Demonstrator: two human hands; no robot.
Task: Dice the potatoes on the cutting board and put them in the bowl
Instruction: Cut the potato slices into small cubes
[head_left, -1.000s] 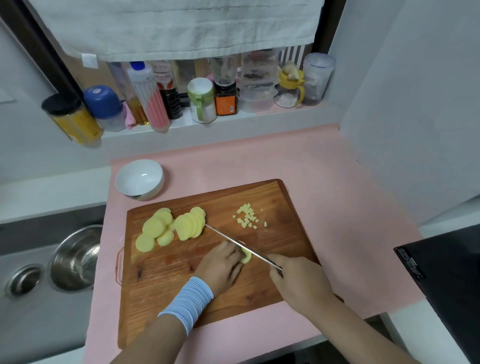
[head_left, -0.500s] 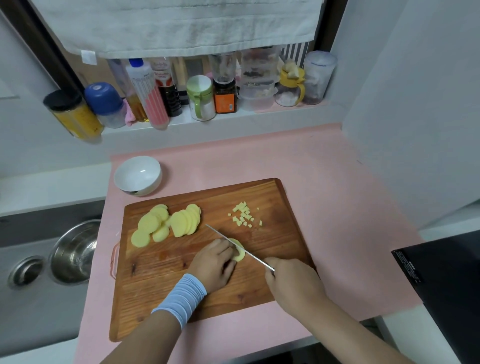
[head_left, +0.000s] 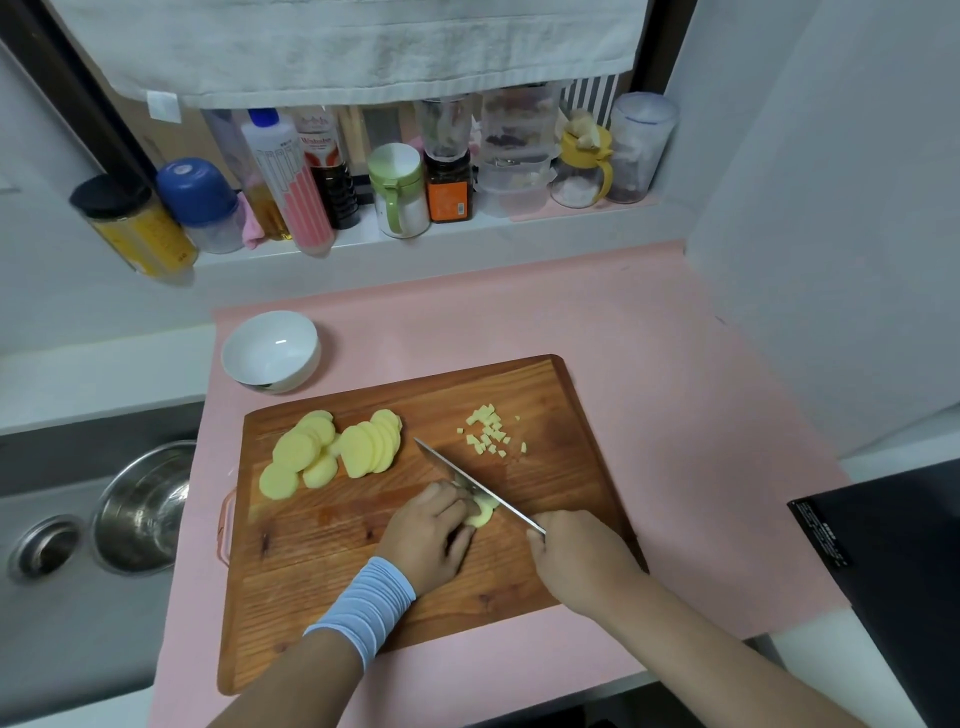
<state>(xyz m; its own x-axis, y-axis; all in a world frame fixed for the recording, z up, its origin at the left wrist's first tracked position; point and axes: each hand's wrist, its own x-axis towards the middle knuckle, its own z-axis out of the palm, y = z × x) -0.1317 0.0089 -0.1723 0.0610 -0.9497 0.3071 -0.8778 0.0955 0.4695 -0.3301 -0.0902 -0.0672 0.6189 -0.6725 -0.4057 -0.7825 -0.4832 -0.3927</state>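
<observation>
The left hand (head_left: 426, 530) curls its fingers (head_left: 448, 500) over a slice (head_left: 482, 512), pinning it for the knife (head_left: 467, 480). The right hand (head_left: 576, 551) grips the handle fully. The bowl (head_left: 270, 351) sits nearby.

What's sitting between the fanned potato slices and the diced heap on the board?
Head view: only bare cutting board and the tip of the knife, which the right hand grips; the tip lies nearer the potato slices than the diced heap.

Cutting board (head_left: 363, 551) on counter mat (head_left: 675, 415): potato slices (head_left: 332, 449) far left, diced potato (head_left: 488, 431) far right, knife (head_left: 467, 480) across one potato slice (head_left: 480, 513) at centre. Bowl (head_left: 260, 358) behind the board's far left corner. Metal basin (head_left: 140, 509) in sink (head_left: 47, 613), left of the board.
</observation>
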